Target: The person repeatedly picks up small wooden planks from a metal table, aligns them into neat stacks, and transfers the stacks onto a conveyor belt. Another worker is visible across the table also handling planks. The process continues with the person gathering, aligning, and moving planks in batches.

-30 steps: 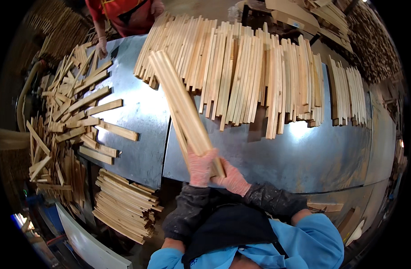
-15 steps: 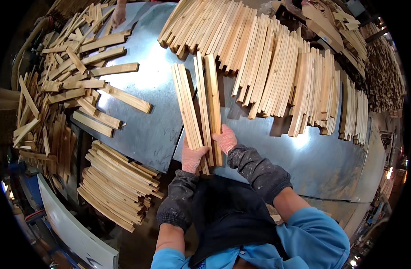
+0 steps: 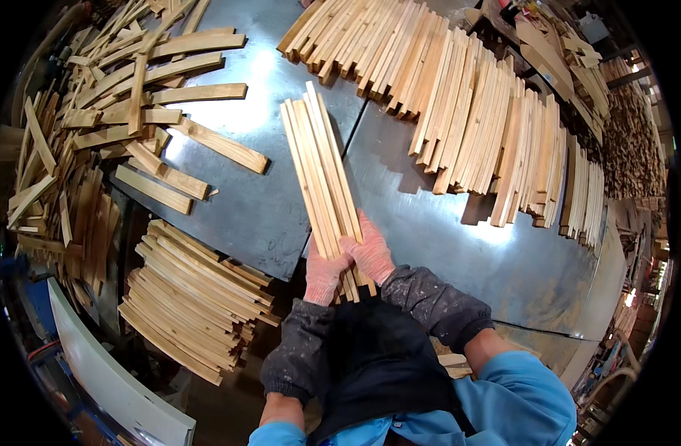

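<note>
A bundle of several pale wooden strips (image 3: 319, 167) stands out from my body over the metal table, its far end tilted a little left. My left hand (image 3: 325, 275), in a pink knit glove, is closed round the bundle's near left side. From the right, my right hand (image 3: 370, 249), gloved the same way, grips the same strips, its thumb across the top close to the left hand. The near ends of the strips reach my dark apron (image 3: 377, 349). Some of the fingers are hidden under the wood.
A long row of wooden strips (image 3: 459, 111) lies along the table's far right side. Loose offcuts (image 3: 140, 97) are heaped at the left. Below the table's left edge sits a stack of strips (image 3: 192, 297). A seam divides the metal tabletop (image 3: 444, 230).
The separate strip in my right hand has come against the others, making one closed bundle. Both hands are nearer together. At the upper left, another person's hand has left the view.
</note>
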A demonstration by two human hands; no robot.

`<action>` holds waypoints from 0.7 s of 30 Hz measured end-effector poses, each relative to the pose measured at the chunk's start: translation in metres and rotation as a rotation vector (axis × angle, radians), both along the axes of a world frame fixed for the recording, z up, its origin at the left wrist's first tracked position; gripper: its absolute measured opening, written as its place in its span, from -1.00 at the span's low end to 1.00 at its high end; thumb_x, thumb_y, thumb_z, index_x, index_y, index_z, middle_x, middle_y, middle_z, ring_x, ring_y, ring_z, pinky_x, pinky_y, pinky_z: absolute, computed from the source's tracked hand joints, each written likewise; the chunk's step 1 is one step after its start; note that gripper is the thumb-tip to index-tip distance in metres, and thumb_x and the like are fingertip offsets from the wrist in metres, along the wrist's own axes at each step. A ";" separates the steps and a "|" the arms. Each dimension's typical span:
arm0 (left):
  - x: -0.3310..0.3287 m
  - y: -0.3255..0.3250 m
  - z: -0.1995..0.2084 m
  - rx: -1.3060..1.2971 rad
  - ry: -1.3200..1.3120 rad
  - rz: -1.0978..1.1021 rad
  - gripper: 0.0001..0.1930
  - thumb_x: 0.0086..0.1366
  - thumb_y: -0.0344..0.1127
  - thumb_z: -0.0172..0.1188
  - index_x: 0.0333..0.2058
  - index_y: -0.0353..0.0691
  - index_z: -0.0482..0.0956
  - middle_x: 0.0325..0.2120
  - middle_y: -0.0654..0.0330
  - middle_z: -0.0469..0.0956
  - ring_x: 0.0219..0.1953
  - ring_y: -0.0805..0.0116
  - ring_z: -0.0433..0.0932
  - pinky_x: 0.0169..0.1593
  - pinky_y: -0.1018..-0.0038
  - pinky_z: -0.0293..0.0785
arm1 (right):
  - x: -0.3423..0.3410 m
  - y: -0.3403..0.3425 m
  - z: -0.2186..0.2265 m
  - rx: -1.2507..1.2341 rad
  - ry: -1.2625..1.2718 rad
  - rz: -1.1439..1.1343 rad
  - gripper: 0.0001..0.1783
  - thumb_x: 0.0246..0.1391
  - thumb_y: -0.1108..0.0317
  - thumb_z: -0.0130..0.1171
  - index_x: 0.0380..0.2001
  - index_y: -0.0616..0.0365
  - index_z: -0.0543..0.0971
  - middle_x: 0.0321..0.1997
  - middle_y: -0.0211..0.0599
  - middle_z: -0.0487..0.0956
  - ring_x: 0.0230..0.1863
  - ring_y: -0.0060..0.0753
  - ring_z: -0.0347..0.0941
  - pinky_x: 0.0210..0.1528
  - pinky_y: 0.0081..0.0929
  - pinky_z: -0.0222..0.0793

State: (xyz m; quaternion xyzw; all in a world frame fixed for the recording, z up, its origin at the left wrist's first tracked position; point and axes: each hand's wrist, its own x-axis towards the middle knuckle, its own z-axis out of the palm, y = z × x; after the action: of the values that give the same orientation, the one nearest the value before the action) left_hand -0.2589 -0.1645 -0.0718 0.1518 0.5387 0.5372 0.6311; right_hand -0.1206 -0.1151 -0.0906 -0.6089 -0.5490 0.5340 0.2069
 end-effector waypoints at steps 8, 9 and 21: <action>-0.086 0.034 0.004 -0.428 1.064 -0.485 -0.19 0.33 0.02 0.42 0.41 -0.20 0.29 0.07 -0.21 0.67 0.14 -0.17 0.68 0.18 0.10 0.61 | -0.064 0.048 0.000 0.031 -0.188 0.228 -0.15 0.36 -0.11 0.13 0.49 0.28 0.32 0.30 0.33 0.49 0.32 0.36 0.45 0.38 0.00 0.38; -0.091 0.034 -0.001 -0.402 1.003 -0.566 -0.17 0.30 0.00 0.42 0.43 -0.19 0.29 0.06 -0.21 0.69 0.12 -0.17 0.69 0.19 0.07 0.60 | -0.064 0.048 -0.001 0.007 -0.303 0.295 -0.17 0.36 -0.12 0.12 0.47 0.27 0.34 0.28 0.32 0.51 0.30 0.36 0.46 0.37 0.02 0.39; -0.047 -0.032 -0.024 -0.297 0.766 -0.405 0.09 0.22 -0.07 0.53 0.61 0.02 0.06 0.05 -0.10 0.61 0.02 -0.05 0.70 0.16 0.21 0.63 | -0.034 0.003 -0.017 -0.021 -0.394 0.298 -0.08 0.29 -0.11 0.18 0.55 0.21 0.27 0.37 0.28 0.48 0.37 0.30 0.43 0.43 -0.06 0.37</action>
State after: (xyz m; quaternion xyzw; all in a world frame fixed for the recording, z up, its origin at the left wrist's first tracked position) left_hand -0.3062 -0.1969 -0.0956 0.3497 0.7639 0.2250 0.4936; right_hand -0.1541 -0.1119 -0.1078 -0.6156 -0.6569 0.4353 0.0086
